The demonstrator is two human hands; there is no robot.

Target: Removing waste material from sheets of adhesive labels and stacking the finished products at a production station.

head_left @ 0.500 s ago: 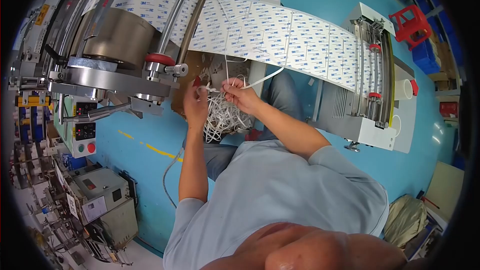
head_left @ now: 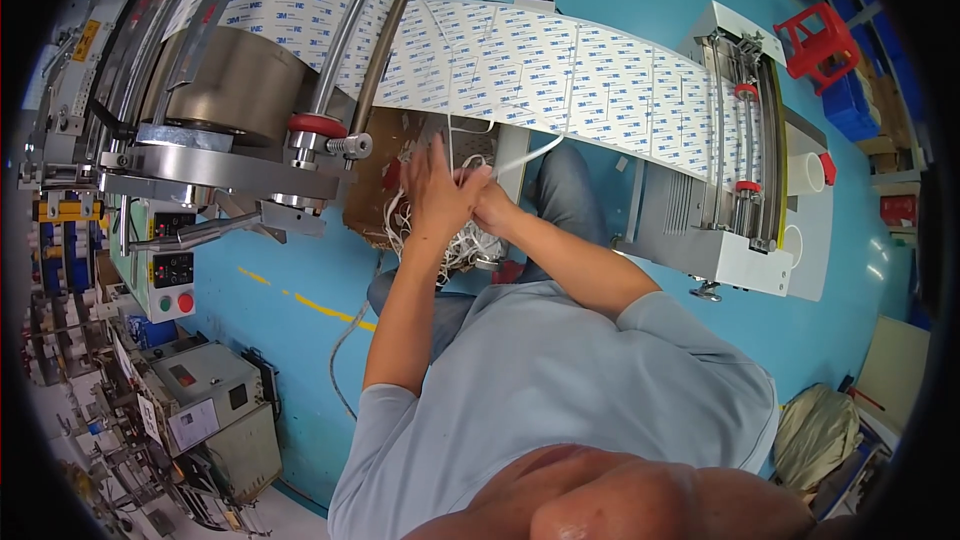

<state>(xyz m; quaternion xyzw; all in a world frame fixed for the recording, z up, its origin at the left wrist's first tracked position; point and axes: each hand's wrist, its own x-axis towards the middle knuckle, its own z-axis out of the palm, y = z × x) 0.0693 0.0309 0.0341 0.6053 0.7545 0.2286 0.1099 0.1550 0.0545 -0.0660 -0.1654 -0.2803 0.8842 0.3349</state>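
left hand (head_left: 438, 196): moved right, now overlapping right hand (head_left: 492, 208) | white strip tangle (head_left: 463, 248): more covered

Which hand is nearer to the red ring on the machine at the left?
The left. In the picture, the left hand is right of and lower than the red ring; the right hand is farther right, just past the left hand.

a red stool (head_left: 845, 48) (rather bright) near a blue bin (head_left: 851, 114).
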